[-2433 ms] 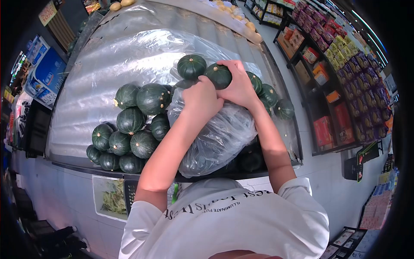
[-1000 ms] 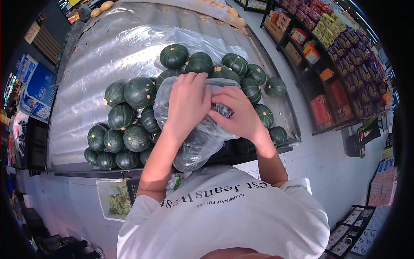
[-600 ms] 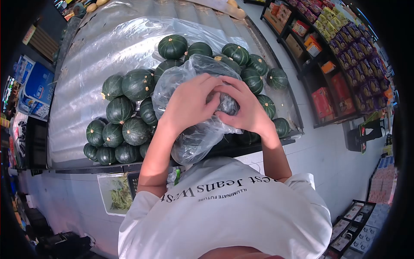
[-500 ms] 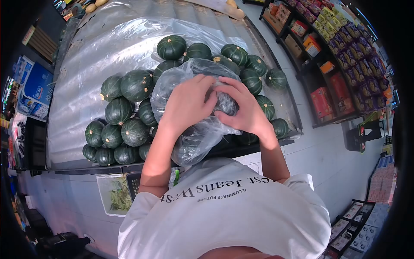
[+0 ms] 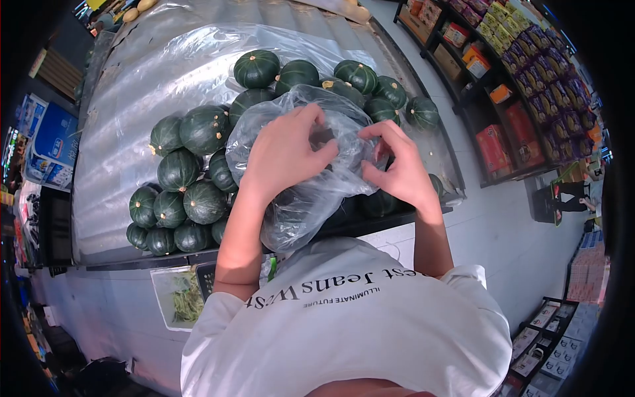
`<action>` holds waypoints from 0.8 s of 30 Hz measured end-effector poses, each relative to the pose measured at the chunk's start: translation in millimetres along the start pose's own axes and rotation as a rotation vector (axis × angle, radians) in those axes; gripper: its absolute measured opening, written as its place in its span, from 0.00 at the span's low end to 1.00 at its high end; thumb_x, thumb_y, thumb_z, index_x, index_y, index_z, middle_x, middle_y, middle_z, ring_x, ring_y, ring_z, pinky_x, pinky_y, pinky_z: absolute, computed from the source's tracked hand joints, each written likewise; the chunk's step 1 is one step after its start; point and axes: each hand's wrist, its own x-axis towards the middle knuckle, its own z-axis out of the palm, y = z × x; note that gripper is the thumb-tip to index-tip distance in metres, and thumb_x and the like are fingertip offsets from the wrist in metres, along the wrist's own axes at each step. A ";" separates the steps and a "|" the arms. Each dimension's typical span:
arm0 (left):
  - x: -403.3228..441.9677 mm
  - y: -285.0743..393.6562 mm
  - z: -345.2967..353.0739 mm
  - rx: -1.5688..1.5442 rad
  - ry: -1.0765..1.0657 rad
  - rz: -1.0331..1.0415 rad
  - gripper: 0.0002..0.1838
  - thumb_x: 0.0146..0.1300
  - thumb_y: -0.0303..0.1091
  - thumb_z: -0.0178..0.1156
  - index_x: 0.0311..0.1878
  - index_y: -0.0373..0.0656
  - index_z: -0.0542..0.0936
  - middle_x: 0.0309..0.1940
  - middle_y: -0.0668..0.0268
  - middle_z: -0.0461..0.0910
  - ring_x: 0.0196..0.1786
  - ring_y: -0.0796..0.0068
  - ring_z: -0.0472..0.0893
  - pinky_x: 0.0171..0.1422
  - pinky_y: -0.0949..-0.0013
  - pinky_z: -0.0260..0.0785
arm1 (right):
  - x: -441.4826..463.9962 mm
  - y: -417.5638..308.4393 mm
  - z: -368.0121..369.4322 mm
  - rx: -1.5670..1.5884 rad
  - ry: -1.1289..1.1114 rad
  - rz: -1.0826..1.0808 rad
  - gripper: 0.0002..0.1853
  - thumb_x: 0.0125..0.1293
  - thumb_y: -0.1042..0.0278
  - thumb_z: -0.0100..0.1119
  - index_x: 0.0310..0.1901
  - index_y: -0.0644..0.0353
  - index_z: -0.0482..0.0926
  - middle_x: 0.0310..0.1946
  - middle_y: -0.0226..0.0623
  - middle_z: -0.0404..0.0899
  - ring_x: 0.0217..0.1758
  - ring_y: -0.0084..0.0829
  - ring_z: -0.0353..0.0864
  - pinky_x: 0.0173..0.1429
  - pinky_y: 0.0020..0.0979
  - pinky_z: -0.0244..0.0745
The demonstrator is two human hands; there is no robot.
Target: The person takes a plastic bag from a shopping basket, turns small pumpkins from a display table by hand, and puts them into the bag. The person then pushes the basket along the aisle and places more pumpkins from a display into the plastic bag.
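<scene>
A clear plastic bag lies crumpled in front of me, over part of a pile of dark green squashes. My left hand curves over the bag's left side, its fingers and thumb closed on the film. On the other side, my right hand grips a gathered fold of the bag between thumb and fingers. Dark shapes show through the film, but whether they are inside the bag or under it I cannot tell. More squashes sit just beyond the bag.
The squashes rest on a wide display stand lined with ridged sheeting and clear film. A white crate of leafy scraps stands below its front edge. Shelves of packaged goods line the right side, and blue cartons stand left.
My right hand has moved right, away from my left hand, drawing the bag film with it. The gap between my hands is wider. The view has shifted slightly.
</scene>
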 end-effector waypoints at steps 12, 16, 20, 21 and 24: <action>-1.8 7.6 -4.4 0.104 -0.158 0.039 0.40 0.38 0.51 0.72 0.57 0.45 0.72 0.45 0.59 0.73 0.40 0.55 0.79 0.44 0.59 0.72 | -10.2 25.1 20.4 -0.270 0.055 0.230 0.05 0.47 0.77 0.60 0.27 0.64 0.75 0.19 0.43 0.78 0.25 0.42 0.81 0.33 0.35 0.74; 2.0 9.4 -4.2 0.092 -0.277 0.088 0.49 0.37 0.50 0.73 0.66 0.47 0.65 0.50 0.53 0.70 0.40 0.53 0.81 0.45 0.57 0.73 | -9.8 24.4 22.2 -0.386 0.070 0.199 0.06 0.46 0.76 0.61 0.28 0.64 0.77 0.18 0.42 0.76 0.25 0.40 0.78 0.33 0.35 0.73; 7.9 6.9 2.5 0.054 -0.327 0.094 0.53 0.34 0.47 0.75 0.68 0.48 0.61 0.51 0.53 0.67 0.42 0.52 0.78 0.47 0.58 0.72 | -9.3 22.4 4.0 -0.184 -0.034 0.218 0.10 0.49 0.78 0.58 0.36 0.64 0.76 0.22 0.34 0.73 0.18 0.23 0.70 0.27 0.25 0.67; 10.2 6.4 3.7 0.042 -0.343 0.114 0.54 0.33 0.47 0.75 0.68 0.46 0.60 0.52 0.49 0.66 0.43 0.49 0.78 0.48 0.56 0.72 | -8.8 16.4 2.0 -0.115 0.012 0.232 0.11 0.50 0.78 0.58 0.38 0.64 0.76 0.25 0.33 0.74 0.18 0.21 0.70 0.27 0.24 0.67; 14.8 3.1 8.1 0.022 -0.348 0.157 0.57 0.33 0.46 0.75 0.69 0.43 0.57 0.54 0.46 0.65 0.45 0.44 0.78 0.49 0.55 0.73 | -3.9 6.9 4.8 0.118 0.076 0.288 0.12 0.60 0.72 0.59 0.44 0.62 0.73 0.33 0.28 0.71 0.21 0.14 0.66 0.27 0.20 0.63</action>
